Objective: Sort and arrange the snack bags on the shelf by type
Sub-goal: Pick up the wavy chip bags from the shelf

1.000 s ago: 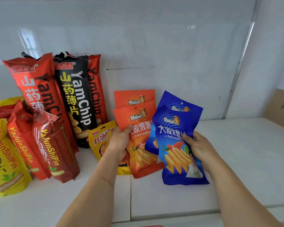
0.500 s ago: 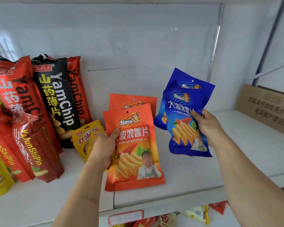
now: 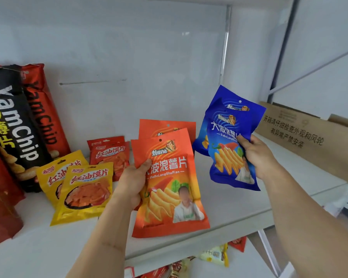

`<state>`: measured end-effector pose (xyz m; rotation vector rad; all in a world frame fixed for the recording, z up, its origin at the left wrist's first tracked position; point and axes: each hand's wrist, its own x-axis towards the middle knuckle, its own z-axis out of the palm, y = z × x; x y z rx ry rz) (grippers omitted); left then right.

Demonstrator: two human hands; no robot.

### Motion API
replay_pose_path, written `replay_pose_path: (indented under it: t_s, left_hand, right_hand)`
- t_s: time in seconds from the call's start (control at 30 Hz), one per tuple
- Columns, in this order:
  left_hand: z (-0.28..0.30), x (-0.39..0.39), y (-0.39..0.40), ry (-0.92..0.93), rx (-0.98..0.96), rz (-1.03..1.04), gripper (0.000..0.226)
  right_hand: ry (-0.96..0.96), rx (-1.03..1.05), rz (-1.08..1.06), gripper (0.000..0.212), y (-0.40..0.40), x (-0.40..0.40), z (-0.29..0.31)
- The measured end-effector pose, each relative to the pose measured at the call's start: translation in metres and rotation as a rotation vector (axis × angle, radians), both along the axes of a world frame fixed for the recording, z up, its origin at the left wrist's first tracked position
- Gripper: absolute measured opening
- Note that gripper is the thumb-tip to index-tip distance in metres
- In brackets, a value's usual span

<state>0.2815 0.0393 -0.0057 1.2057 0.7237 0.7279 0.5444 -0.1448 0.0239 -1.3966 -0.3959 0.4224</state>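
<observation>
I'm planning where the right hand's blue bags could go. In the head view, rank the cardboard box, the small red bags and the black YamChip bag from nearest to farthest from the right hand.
1. cardboard box, just beside the right hand, on its right.
2. small red bags, left, past the orange bags.
3. black YamChip bag, far left.

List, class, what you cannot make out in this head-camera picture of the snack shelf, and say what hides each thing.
- Rear orange bag: the front orange bag, gripped by the left hand, hides most of it.
- Rear blue bag: the front blue bag, gripped by the right hand, covers it.
- Black YamChip bag: cut off by the left edge.
- Packets on the shelf below: mostly hidden by the shelf board.
</observation>
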Motion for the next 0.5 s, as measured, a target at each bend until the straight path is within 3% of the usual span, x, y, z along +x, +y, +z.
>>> replay_pose_path:
  t_s: [0.5]
  left_hand:
    - [-0.002, 0.163, -0.078, 0.082, -0.073, 0.162, 0.028]
  right_hand:
    - [-0.012, -0.174, 0.122, 0.022, -0.033, 0.194, 0.005]
